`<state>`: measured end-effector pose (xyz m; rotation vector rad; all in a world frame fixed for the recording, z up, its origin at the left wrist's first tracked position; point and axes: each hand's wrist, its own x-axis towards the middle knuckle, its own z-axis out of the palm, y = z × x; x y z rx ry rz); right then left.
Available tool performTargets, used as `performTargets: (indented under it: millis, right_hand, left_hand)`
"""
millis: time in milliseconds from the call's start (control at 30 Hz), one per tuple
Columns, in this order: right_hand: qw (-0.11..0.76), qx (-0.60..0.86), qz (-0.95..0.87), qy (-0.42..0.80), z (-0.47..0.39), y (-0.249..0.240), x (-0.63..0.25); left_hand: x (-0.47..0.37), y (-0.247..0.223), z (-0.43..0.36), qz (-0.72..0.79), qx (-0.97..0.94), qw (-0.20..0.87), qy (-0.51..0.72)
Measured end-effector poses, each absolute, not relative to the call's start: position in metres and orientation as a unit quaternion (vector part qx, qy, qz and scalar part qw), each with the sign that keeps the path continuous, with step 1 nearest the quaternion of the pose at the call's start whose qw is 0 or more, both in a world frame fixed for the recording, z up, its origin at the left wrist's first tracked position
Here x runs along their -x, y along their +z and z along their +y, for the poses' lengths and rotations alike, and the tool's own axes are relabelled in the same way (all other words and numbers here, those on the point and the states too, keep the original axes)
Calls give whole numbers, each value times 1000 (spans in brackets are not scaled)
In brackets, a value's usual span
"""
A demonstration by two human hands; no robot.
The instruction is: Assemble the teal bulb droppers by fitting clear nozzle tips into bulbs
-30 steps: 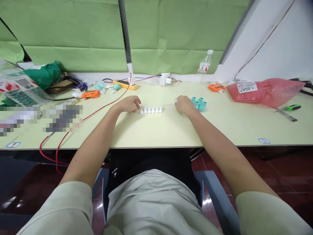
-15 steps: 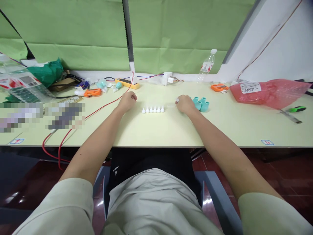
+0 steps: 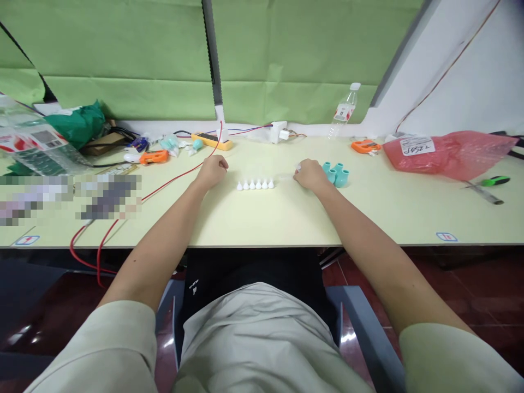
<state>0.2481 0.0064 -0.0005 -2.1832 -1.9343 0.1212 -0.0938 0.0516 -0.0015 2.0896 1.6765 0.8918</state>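
Observation:
Several small white pointed pieces (image 3: 255, 185) stand in a row on the pale table, between my two hands. My left hand (image 3: 212, 170) rests on the table left of the row, its fingers curled in; nothing shows in it. On the right, my right hand (image 3: 308, 173) is closed around something I cannot make out, with a whitish bit at its fingertips. A faint translucent strip (image 3: 285, 177) lies between the row and this hand. Just right of my right hand is a cluster of teal cups (image 3: 337, 174), partly hidden by the hand.
A clear bottle (image 3: 344, 112), orange clamp (image 3: 365, 146), red plastic bag (image 3: 446, 154) and green-handled tool (image 3: 495, 180) are at the right. A yellow device (image 3: 212, 141), another orange clamp (image 3: 154, 157), a green bag (image 3: 79, 124) and a red cable (image 3: 172, 180) are at the left.
The view has shifted very slightly. Both hands and the white row hold their places.

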Motion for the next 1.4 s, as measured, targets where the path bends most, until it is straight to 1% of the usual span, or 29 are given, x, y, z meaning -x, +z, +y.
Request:
performTargets:
  millis: [200, 500, 900, 967, 1033, 1100, 1167, 1233, 1300, 1400]
  right_hand:
    - [130, 754, -644, 30, 5, -1, -244]
    - [117, 760, -639, 22, 6, -2, -242]
    - [125, 760, -637, 18, 4, -2, -240]
    - [133, 761, -635, 18, 1, 3, -240]
    - [158, 753, -638, 21, -5, 10, -240]
    - [205, 720, -662, 48, -14, 18, -237]
    - [258, 660, -693, 131, -25, 26, -232]
    - [290, 597, -714, 224, -37, 33, -224]
    - [295, 536, -736, 291, -47, 37, -215]
    - [267, 471, -764, 350, -57, 40, -205]
  left_hand:
    - [94, -1, 51, 590, -730, 158, 307]
    - [94, -1, 51, 589, -733, 151, 305]
    - [94, -2, 52, 594, -730, 154, 299]
    - [95, -2, 52, 595, -731, 151, 298]
    - [94, -1, 51, 595, -728, 145, 306]
    - [90, 4, 46, 584, -729, 128, 334]
    - [80, 11, 34, 546, -743, 96, 375]
    - [65, 19, 16, 486, -771, 73, 405]
    - [45, 26, -6, 431, -803, 77, 404]
    - [17, 27, -36, 338, -853, 124, 378]
